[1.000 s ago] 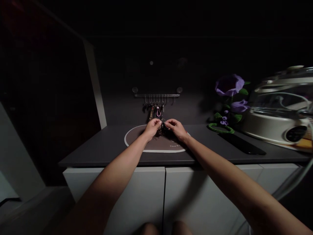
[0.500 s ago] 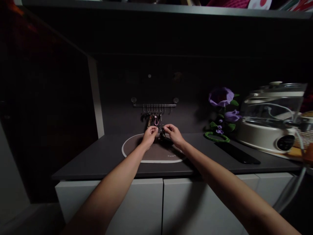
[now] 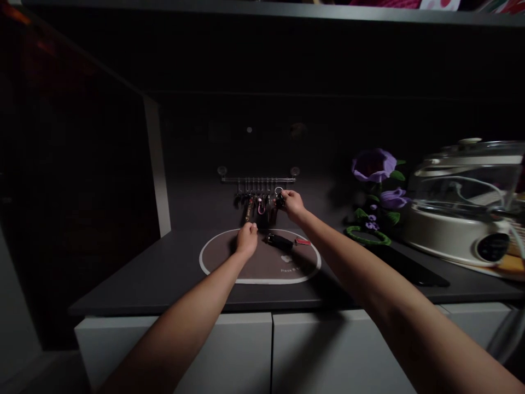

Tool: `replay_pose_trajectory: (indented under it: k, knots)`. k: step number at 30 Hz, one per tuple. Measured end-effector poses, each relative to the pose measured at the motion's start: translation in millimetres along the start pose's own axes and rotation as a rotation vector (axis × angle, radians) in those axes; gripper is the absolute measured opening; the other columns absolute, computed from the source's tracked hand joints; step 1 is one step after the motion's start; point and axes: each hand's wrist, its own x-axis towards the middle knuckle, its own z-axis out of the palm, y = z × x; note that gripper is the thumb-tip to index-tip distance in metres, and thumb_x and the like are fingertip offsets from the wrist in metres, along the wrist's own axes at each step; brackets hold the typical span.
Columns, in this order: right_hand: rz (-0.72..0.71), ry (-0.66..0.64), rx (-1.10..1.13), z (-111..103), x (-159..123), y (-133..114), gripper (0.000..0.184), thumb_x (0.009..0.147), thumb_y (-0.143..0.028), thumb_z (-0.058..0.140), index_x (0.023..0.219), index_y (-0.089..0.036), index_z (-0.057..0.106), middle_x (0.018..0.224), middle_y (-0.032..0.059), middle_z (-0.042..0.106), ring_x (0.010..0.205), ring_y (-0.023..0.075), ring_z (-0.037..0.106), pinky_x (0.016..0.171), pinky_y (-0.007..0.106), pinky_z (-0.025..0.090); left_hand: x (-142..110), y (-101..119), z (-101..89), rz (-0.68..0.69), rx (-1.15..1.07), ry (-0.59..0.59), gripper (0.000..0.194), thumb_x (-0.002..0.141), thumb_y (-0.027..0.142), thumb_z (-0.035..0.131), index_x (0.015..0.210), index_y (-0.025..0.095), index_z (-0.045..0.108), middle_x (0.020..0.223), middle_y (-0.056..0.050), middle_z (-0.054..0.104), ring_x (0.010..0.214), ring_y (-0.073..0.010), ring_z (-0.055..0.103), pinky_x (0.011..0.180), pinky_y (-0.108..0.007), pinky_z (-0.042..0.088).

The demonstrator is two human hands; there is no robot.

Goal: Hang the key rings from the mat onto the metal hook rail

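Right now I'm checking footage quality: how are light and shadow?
Head view throughout: the dark-grey back wall fades upward to black; shadow crosses the white cabinet door; the small black item at the right hand is too murky to identify.

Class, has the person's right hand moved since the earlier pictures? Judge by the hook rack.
Yes: the right hand has risen, now closer to the level of the hook rack.

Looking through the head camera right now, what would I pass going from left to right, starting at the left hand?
Left hand → metal ring → right hand → large purple flower → white appliance with a clear upper part.
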Motion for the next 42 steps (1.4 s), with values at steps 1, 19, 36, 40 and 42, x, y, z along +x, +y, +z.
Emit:
replay_pose_trajectory:
  k: [1, 19, 36, 40, 42]
  knots:
    - [0.012, 0.020, 0.009, 2, 4, 0, 0.012, 0.084, -0.019, 0.046, 0.072, -0.016, 0.045, 0.049, -0.0054, 0.049, 0.043, 0.0067, 0.051, 0.049, 0.020, 0.046, 0, -1, 0.7, -0.001, 0.014, -0.003, 0.026, 0.086, 0.028, 0.036, 0.064, 0.018, 0.046, 0.058, 0.001, 0.050, 0.057, -0.0120, 0.046, 0.056, -0.023, 0.028]
    - [0.114, 0.135, 0.165, 28, 44, 20, 0.017, 0.085, -0.015, 0.045, 0.069, -0.014, 0.051, 0.044, -0.0011, 0.052, 0.040, 0.0101, 0.049, 0.045, 0.024, 0.047, 2, -6, 4.5, -0.022, 0.014, -0.033, 0.027, 0.085, 0.031, 0.036, 0.065, 0.018, 0.048, 0.056, 0.001, 0.050, 0.054, -0.0113, 0.046, 0.054, -0.022, 0.029]
    - [0.031, 0.069, 0.078, 12, 55, 46, 0.018, 0.080, -0.018, 0.050, 0.062, -0.015, 0.050, 0.044, -0.0029, 0.051, 0.039, 0.0088, 0.045, 0.042, 0.020, 0.039, 1, -5, 3.2, -0.010, 0.005, -0.028, 0.027, 0.086, 0.030, 0.036, 0.065, 0.018, 0.048, 0.055, 0.002, 0.050, 0.054, -0.0115, 0.047, 0.055, -0.023, 0.030]
    - [-0.037, 0.118, -0.028, 6, 60, 50, 0.018, 0.076, -0.026, 0.057, 0.063, -0.014, 0.051, 0.045, -0.0046, 0.049, 0.044, 0.0070, 0.044, 0.046, 0.018, 0.038, 0, -3, 3.0, -0.012, -0.002, -0.030, 0.028, 0.086, 0.031, 0.036, 0.065, 0.018, 0.048, 0.054, 0.002, 0.050, 0.054, -0.0116, 0.047, 0.054, -0.023, 0.030]
    - [-0.042, 0.115, -0.045, 3, 60, 50, 0.019, 0.072, -0.029, 0.061, 0.064, -0.014, 0.052, 0.045, -0.0061, 0.047, 0.046, 0.0059, 0.042, 0.048, 0.016, 0.036, -1, -3, 2.8, -0.012, -0.007, -0.037, 0.028, 0.085, 0.031, 0.036, 0.064, 0.018, 0.048, 0.054, 0.002, 0.050, 0.053, -0.0114, 0.046, 0.054, -0.023, 0.030]
